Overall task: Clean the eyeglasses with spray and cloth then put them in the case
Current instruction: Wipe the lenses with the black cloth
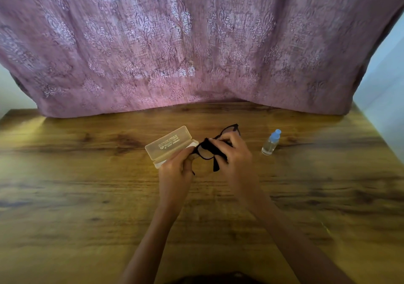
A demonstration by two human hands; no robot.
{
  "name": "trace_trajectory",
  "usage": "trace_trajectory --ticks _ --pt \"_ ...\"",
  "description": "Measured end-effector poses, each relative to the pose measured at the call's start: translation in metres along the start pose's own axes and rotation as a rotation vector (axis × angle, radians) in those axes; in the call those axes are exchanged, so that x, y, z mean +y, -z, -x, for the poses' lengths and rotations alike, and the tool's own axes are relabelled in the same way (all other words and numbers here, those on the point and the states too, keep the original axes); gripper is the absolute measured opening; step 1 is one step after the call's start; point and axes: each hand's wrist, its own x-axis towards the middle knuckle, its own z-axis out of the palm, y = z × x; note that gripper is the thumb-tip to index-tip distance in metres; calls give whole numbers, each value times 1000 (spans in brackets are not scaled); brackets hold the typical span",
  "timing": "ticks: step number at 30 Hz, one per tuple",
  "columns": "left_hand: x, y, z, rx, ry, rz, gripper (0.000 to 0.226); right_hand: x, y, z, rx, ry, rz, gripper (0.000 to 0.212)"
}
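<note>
Black-framed eyeglasses (228,129) are held above the middle of the wooden table (87,185). My left hand (176,172) pinches the frame's left end. My right hand (235,154) presses a black cloth (209,147) against a lens, with a strip of cloth hanging below the frame. The translucent case (168,144) lies open just left of the glasses, lid tilted back. A small clear spray bottle (271,142) with a blue cap stands upright to the right, apart from both hands.
A pink patterned curtain (196,43) hangs along the table's far edge. A pale wall (384,71) shows at the right. The table's right edge runs diagonally near the bottle's side.
</note>
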Motion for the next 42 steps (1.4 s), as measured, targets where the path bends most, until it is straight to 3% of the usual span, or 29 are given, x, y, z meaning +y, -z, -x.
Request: trace_trajectory --ticks 16,25,37,42 --pt "0 2 -1 -21 4 25 28 -14 -1 30 -85 9 -61 47" --pt "3 0 -4 -20 26 5 27 -2 4 21 2 -69 -65 40" --pt "6 -3 -3 -42 -17 -54 33 -14 -4 21 -32 8 -67 43" --pt "10 -4 -3 -32 -41 -10 25 -11 -1 9 -19 -7 -71 38"
